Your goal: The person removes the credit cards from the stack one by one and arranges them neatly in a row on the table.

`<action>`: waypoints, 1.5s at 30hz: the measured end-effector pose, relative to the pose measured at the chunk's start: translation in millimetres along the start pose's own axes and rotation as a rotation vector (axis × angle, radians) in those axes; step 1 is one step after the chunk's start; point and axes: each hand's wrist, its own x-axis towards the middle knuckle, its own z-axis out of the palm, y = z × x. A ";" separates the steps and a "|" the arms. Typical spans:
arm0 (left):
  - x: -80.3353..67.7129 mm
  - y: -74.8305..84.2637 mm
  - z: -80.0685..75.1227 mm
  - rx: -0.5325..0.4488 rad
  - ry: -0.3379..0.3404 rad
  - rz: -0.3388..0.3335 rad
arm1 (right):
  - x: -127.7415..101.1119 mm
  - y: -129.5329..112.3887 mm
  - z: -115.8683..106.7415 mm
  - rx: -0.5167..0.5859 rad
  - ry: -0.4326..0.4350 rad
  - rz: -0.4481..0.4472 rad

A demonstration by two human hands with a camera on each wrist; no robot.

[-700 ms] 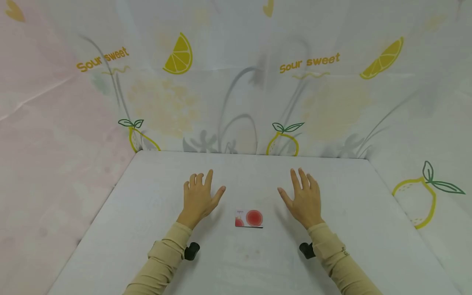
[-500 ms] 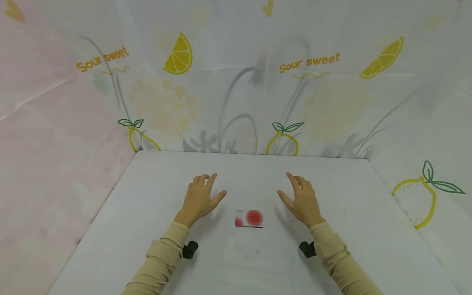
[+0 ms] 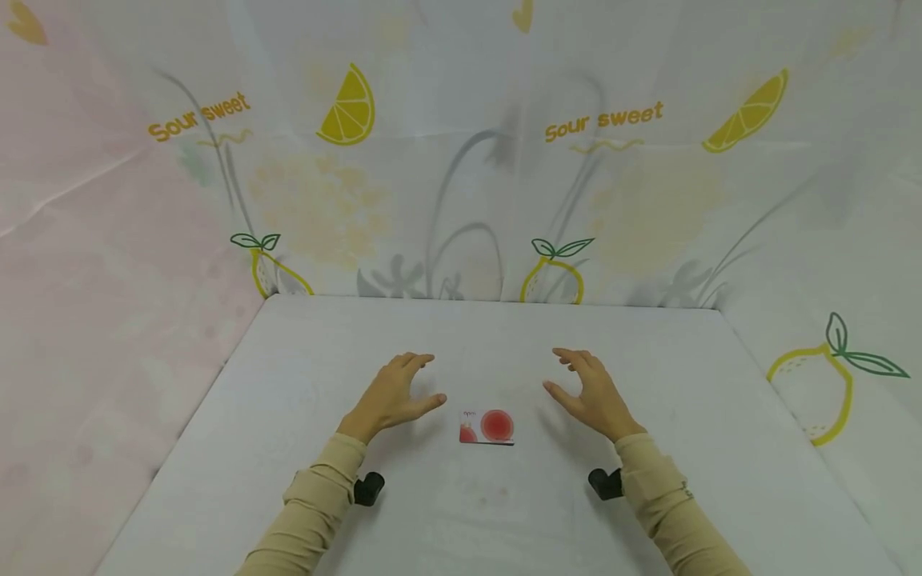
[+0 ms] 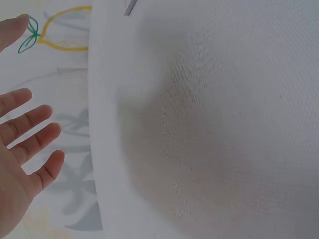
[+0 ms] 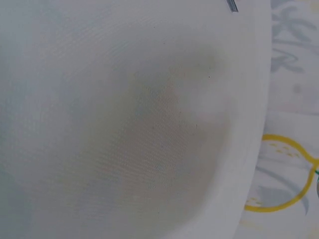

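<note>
A small flat rectangular card-like item [image 3: 487, 427], white with red circles and a thin dark front edge, lies on the white table [image 3: 475, 520] between the hands. To its left hovers my left hand [image 3: 394, 396], fingers loosely bent and thumb apart, holding nothing. My right hand [image 3: 592, 394] mirrors it on the other side, likewise with nothing in its fingers. In the left wrist view the left hand [image 4: 22, 144] shows spread fingers, and a corner of the item [image 4: 130, 7] appears at the top. The right wrist view catches the item's striped edge [image 5: 232, 5]; most of the right hand is out of frame.
A pale cloth backdrop [image 3: 468, 184] with printed lemons and "Sour sweet" lettering rises behind the table and along both sides. Black wrist-worn devices, the left one [image 3: 369, 489] and the right one [image 3: 605, 483], jut inward from the sleeves.
Both hands have turned inward, with fingers bending toward the middle and wrists drifting slightly outward. The flat item has stayed in place.
</note>
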 end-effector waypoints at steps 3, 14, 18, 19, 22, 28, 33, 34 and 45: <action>0.4 -0.5 1.2 -0.031 -0.010 0.011 | 0.6 0.9 -0.9 0.029 -0.021 -0.004; 2.0 -2.5 19.1 -0.093 -0.064 0.055 | -3.7 1.5 10.4 0.175 -0.141 0.002; 2.8 -4.1 26.1 -0.125 -0.056 0.086 | -6.1 2.2 16.0 0.200 -0.174 0.003; 3.3 -4.3 27.7 -0.134 -0.058 0.092 | -6.6 1.8 16.9 0.206 -0.183 0.007; 5.5 -5.2 32.5 -0.144 -0.052 0.122 | -7.4 0.2 19.5 0.214 -0.218 0.015; 7.7 -4.3 37.3 -0.185 -0.035 0.134 | -7.9 -4.0 25.7 0.232 -0.247 0.015; 6.8 -4.0 39.5 -0.194 -0.046 0.108 | -8.3 -5.6 31.8 0.215 -0.243 -0.009; 6.8 -3.8 40.1 -0.191 -0.052 0.099 | -8.2 -6.2 33.0 0.211 -0.251 -0.007; 7.2 -0.4 45.6 -0.173 -0.094 0.042 | -3.2 -12.3 41.1 0.100 -0.459 0.072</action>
